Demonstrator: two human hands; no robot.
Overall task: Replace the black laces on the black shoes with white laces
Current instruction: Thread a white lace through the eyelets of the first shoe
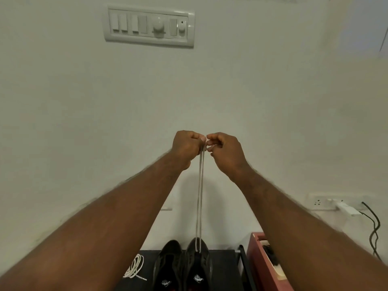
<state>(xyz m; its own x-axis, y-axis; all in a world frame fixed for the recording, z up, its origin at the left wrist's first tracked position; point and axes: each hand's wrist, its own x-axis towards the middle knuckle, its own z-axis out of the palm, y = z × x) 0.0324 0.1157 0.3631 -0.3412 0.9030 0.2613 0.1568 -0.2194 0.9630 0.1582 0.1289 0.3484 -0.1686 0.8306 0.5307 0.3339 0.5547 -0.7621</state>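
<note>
Left hand [185, 147] and right hand [225, 150] raised together, each grip pinching the thin white lace [200, 196]. Its 2 strands ran taut down into the right-side black shoe [198, 263] on the black counter [224, 269].

- The left shoe [168, 263] and right shoe [199, 267] stand side by side on the surface [224, 269] at 6 o'clock.
- A coiled lace [135, 267] lies at their 9 o'clock, and a box [258, 259] at their 3 o'clock.
- A threaded lace [200, 196] rises from the right shoe to the centre, where the left hand [185, 147] and right hand [225, 150] meet.
- On the wall behind, a switch panel [149, 26] is at 11 o'clock and a socket [327, 203] at 4 o'clock.
</note>
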